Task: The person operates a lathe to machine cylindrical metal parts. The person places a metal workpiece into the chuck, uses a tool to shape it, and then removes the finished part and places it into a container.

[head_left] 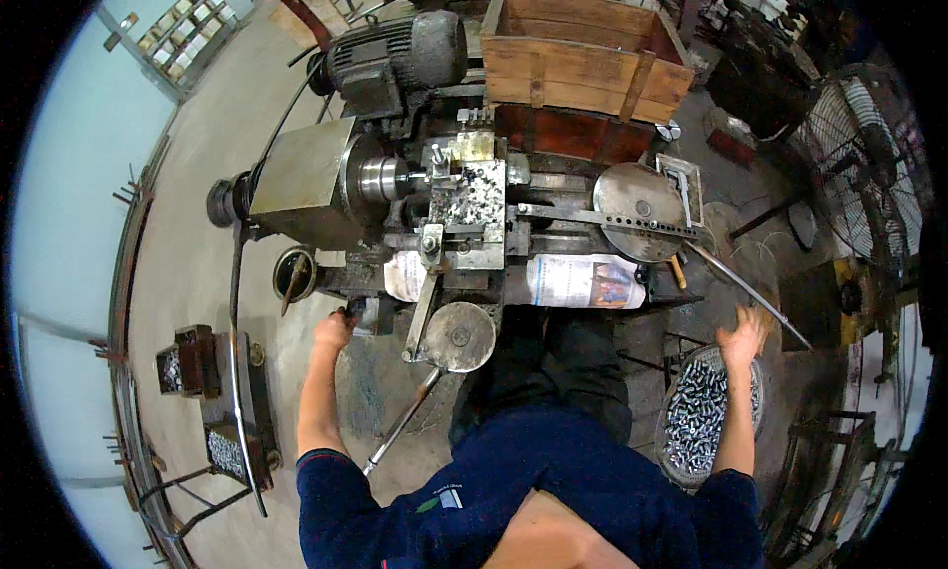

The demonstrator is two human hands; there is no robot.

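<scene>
Likely hard and slick, the parts [693,416] beside the loosely spread right hand [746,336] suit mid-body pinching; the left hand's [336,329] grip is unclear.

Wall [84,189]: is looking bright, but is bending and fading to black near the edge.
Metal box [301,179]: is shining softly on top.
Metal bits [696,416]: are glinting.
Fan [859,164]: is sitting in dimmer light.
</scene>
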